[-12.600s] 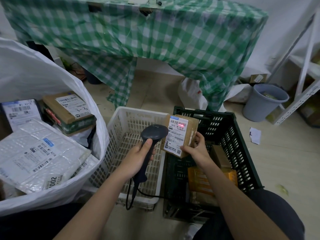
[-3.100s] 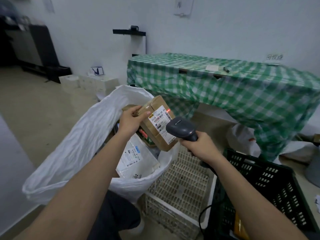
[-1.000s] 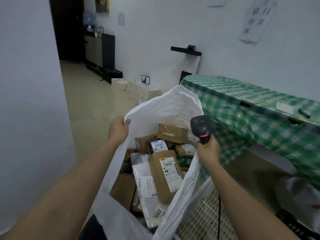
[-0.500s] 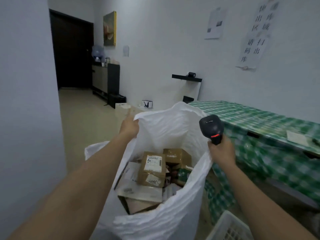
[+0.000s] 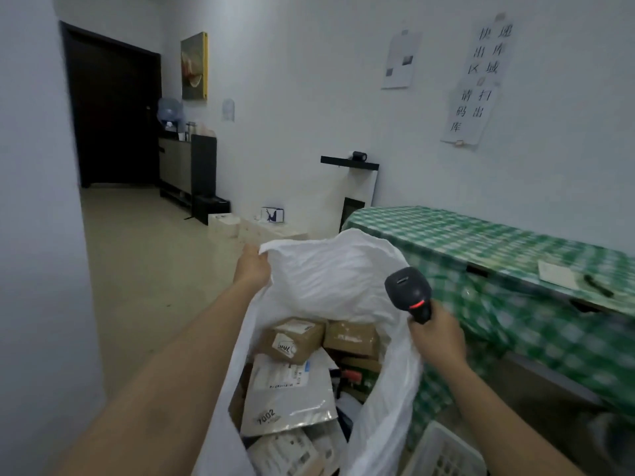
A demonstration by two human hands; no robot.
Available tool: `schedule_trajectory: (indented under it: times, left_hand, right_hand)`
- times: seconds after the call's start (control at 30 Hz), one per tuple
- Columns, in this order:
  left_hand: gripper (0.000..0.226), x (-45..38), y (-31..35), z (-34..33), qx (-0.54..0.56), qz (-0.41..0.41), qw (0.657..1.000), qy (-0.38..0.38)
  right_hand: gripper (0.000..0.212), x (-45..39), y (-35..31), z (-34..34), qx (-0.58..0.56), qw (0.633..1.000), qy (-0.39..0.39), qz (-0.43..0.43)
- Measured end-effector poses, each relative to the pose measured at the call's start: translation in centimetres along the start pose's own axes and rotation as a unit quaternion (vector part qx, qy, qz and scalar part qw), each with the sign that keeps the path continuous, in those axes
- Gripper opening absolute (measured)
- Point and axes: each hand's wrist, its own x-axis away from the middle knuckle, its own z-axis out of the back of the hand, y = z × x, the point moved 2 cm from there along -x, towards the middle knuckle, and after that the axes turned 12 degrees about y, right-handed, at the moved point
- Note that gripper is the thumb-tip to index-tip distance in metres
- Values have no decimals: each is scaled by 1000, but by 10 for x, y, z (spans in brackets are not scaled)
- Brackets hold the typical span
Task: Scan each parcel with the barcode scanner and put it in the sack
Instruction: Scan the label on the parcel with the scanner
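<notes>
The white sack (image 5: 330, 276) stands open in front of me, its mouth pulled up. My left hand (image 5: 252, 267) grips the sack's far left rim. My right hand (image 5: 436, 333) holds the black barcode scanner (image 5: 409, 292) upright and also pinches the sack's right rim. Inside lie several parcels: a brown box with a white label (image 5: 292, 340), another brown box (image 5: 350, 336) beside it, and a white mailer bag marked 7002 (image 5: 287, 393) below them.
A table under a green checked cloth (image 5: 498, 255) stands right of the sack, with a paper slip and a pen on it. The corner of a white basket (image 5: 443, 451) shows at the bottom right. Small white boxes (image 5: 225, 225) sit on the floor by the wall.
Both hands have lifted the sack's rim higher and spread it since a second ago. The parcels inside have shifted and settled lower. My view has tilted up toward the wall.
</notes>
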Motion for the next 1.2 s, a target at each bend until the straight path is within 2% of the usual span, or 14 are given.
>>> schedule_trajectory:
  times: [0.2,0.33,0.47,0.57,0.67,0.8,0.97,1.2]
  left_hand:
    - [12,23,-21,-12,33,3,999,-14]
    - [17,38,-15,-5,17,-14,998,-56]
    - [31,63,-4,7,10,-44,996,-79]
    - [43,87,5,17,-12,-71,995,-64]
    - [41,123,20,25,-38,-106,993,-39]
    - [33,190,44,31,15,-145,981,-124]
    - [31,270,68,20,65,-187,963,-185]
    - [30,368,87,-27,107,-228,924,-287]
  right_hand:
    - [6,2,12,16,-12,999,25,-16]
    - [8,2,6,39,5,998,67,-7]
    - [10,16,17,57,14,997,46,-54]
    - [11,31,24,78,-23,995,38,-86]
    - [12,48,30,104,-79,988,30,-133]
    - [14,70,48,137,-160,970,47,-175]
    - [23,107,70,182,-252,946,19,-203]
    - [9,159,110,250,-280,925,-4,-257]
